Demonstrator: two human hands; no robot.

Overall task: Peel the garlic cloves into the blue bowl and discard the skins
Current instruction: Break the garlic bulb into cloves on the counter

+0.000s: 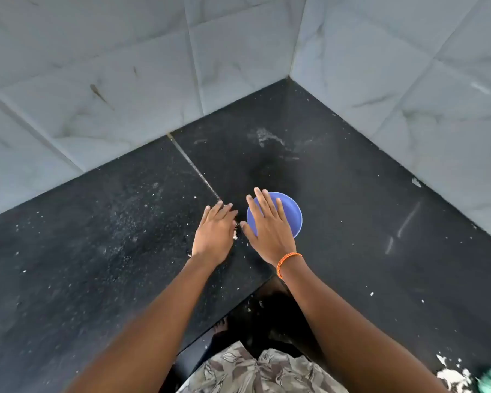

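Counter (pixel 352 222) is black speckled stone, matt to faintly shiny, dusty, with pale scuffs on the right. Wall tiles (pixel 125 80) are glossy grey-white marble-look with dark veins. Bowl (pixel 291 214) looks like smooth blue plastic, satin finish. Wrist cord (pixel 285 260) is braided orange thread. Near-edge cloth (pixel 253 370) is a soft leaf print. Flakes (pixel 451 374) near right look papery white.

Bowl (pixel 291 214) on the counter (pixel 352 222) toward its back corner, right hand (pixel 270 225) over the bowl, left hand (pixel 214 234) just left of it, skin scraps (pixel 452 375) at the counter's near right edge
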